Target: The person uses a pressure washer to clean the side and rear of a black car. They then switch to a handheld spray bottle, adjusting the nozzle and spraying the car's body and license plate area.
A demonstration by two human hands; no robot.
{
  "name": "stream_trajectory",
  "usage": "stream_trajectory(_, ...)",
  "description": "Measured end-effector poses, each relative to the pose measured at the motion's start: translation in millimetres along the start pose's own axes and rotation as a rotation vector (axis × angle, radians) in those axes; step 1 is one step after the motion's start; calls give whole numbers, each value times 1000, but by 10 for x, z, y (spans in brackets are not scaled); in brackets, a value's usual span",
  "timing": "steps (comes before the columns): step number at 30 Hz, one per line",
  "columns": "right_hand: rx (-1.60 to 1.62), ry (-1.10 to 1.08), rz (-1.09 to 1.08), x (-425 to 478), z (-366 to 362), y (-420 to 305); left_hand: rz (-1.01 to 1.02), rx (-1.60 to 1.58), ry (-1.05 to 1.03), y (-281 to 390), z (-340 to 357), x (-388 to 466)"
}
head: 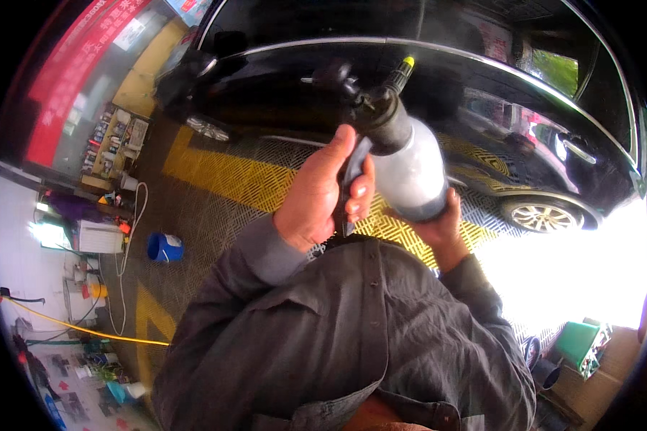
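My left hand (pixel 326 196) is closed around the dark trigger handle (pixel 351 180) of a hand pump sprayer, its thumb pointing up along the head. The sprayer's translucent white bottle (pixel 412 169) tilts away from me, and a bluish band shows near its base. Beneath that base, my right hand (pixel 439 229) supports the bottle, its palm partly hidden. The yellow-tipped nozzle (pixel 408 62) points at the side of a black car (pixel 280 75), just below a chrome trim strip (pixel 323 40). Above the tip, a faint pale streak crosses the window; whether it is spray or reflection, I cannot tell.
Yellow and grey grid tiles (pixel 226 172) cover the floor. To the left are a blue bucket (pixel 165 247), a pale hose (pixel 140 204), a yellow hose (pixel 86 328) and a shelf of bottles (pixel 113 143). A green container (pixel 577 342) stands at lower right, near bright light.
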State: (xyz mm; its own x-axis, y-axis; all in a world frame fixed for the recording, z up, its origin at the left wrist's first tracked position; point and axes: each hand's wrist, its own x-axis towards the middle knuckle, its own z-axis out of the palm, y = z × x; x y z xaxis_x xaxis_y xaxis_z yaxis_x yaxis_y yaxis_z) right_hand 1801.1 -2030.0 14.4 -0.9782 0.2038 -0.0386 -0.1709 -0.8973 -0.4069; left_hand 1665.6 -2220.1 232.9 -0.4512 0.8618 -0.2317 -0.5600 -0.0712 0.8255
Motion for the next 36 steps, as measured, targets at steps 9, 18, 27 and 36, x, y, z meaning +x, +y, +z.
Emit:
stream_trajectory(9, -11, 40, 64, 2, 65, 74, 73, 137, 86, -3, 40, -201)
stream_trajectory(18, -973, 352, -617, 35, 578, -267, 211, 305, 95, -116, -12, -214)
stream_trajectory(27, -1748, -128, -1071, 279, 2515, -602, 309, 365, 138, -167, -6, -344)
stream_trajectory(36, -1979, -39, -886, 382, 2400, -557, 389, 502, 188, -373, -235, -278)
